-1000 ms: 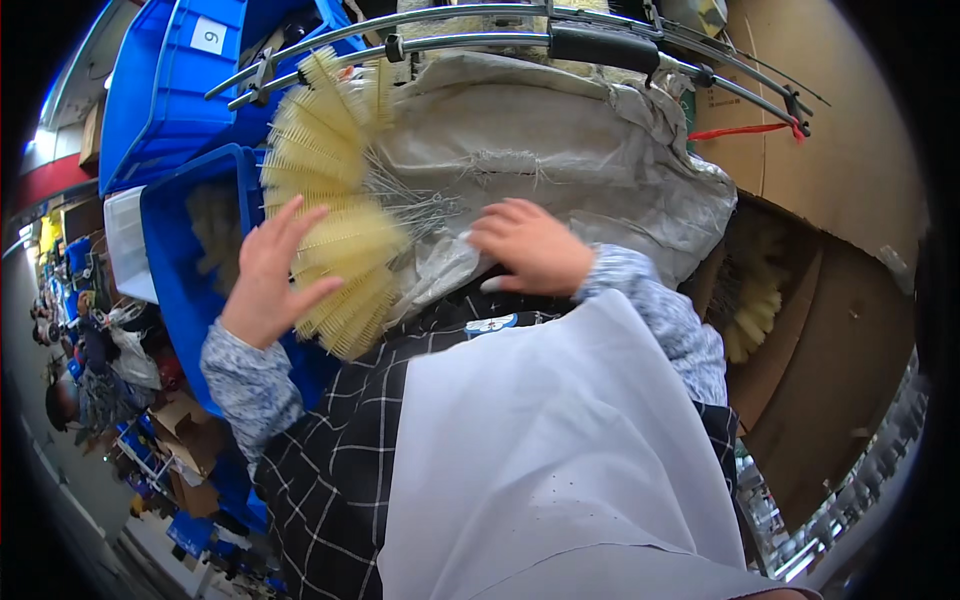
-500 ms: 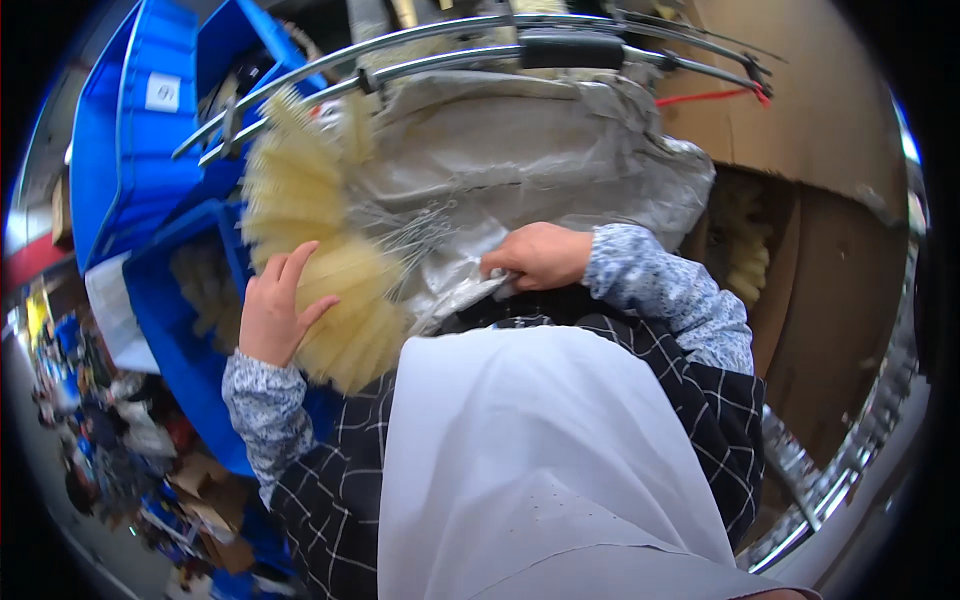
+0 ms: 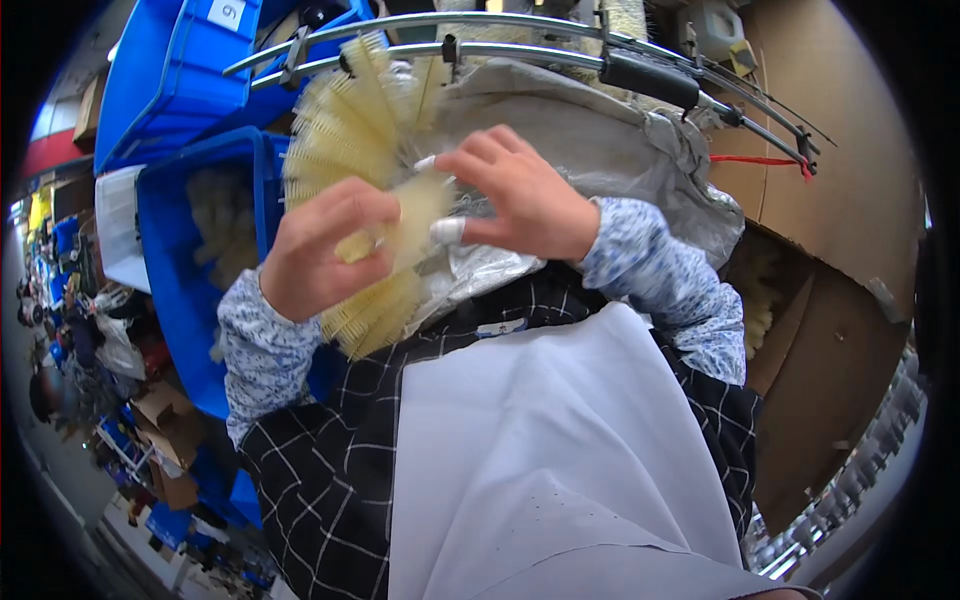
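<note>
- Brown cardboard box: stood at the person's right.
- Crumpled pale-grey plastic sheet: lay before the person.
- Fan of pale-yellow bristle brushes: lay along sheet's left.
- Right hand: thumb and fingers spread wide, no grip seen.
- Left hand: half curled; I could not tell whether it gripped.
- Single pale-yellow brush: blurred, between both hands.
</note>
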Demonstrator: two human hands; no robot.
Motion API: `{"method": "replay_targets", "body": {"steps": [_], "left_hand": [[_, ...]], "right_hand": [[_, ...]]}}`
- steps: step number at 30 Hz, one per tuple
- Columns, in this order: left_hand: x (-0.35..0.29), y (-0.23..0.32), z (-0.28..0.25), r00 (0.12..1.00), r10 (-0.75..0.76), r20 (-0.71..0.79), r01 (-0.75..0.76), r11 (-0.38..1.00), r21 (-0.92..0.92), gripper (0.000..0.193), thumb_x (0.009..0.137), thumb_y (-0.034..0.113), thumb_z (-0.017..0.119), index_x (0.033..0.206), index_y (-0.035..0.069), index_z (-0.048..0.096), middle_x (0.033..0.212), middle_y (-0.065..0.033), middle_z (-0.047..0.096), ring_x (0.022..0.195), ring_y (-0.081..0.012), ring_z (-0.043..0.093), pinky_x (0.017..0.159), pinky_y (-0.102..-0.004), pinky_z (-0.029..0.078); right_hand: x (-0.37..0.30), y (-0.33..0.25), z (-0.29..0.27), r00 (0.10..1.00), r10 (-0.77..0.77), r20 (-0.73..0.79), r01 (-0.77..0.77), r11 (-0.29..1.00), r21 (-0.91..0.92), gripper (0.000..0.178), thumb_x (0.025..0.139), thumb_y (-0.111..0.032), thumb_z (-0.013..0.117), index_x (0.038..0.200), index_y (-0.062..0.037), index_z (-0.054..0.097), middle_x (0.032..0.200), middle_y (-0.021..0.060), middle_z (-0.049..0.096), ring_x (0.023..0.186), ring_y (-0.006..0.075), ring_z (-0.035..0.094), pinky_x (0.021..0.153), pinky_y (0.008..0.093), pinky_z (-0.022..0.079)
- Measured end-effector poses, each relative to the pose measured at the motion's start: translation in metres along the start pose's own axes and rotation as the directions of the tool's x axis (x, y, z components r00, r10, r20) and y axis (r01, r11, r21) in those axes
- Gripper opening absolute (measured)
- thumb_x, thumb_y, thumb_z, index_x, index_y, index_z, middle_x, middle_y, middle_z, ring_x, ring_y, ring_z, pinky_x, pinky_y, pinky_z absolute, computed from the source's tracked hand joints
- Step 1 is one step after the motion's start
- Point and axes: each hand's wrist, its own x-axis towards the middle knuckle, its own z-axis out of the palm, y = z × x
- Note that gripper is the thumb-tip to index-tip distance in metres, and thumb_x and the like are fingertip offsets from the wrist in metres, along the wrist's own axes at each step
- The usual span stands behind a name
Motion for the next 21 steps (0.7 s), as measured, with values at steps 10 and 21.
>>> {"method": "replay_targets", "body": {"steps": [10, 21], "left_hand": [[-0.011, -0.013, 0.03, 0.988, -0.002, -0.152, 0.004, 1.0, 0.012, 0.044, 0.066, 0.013, 0.069, 0.104, 0.003, 0.048, 0.092, -0.0131, 0.055, 0.076, -0.0247, 0.055, 0.068, -0.0326, 0.044], [-0.054, -0.016, 0.052, 0.923, -0.342, 0.176, 0.206, 0.827, 0.524, 0.047, 0.065, 0.009, 0.062, 0.11, 0.014, 0.05, 0.103, -0.0125, 0.05, 0.09, -0.0291, 0.051, 0.081, -0.0382, 0.04]], "right_hand": [[-0.024, 0.004, 0.014, 0.991, 0.135, -0.019, -0.083, 0.708, 0.702, 0.042, 0.071, 0.006, 0.06, 0.111, -0.0034, 0.049, 0.103, 0.0099, 0.053, 0.096, 0.0206, 0.053, 0.082, 0.0297, 0.044], [-0.019, 0.196, -0.096, 0.658, 0.323, -0.681, -0.721, 0.532, -0.444, 0.024, 0.083, -0.021, 0.047, 0.104, -0.0264, 0.059, 0.088, 0.0041, 0.057, 0.087, 0.0217, 0.051, 0.077, 0.0364, 0.04]]}}
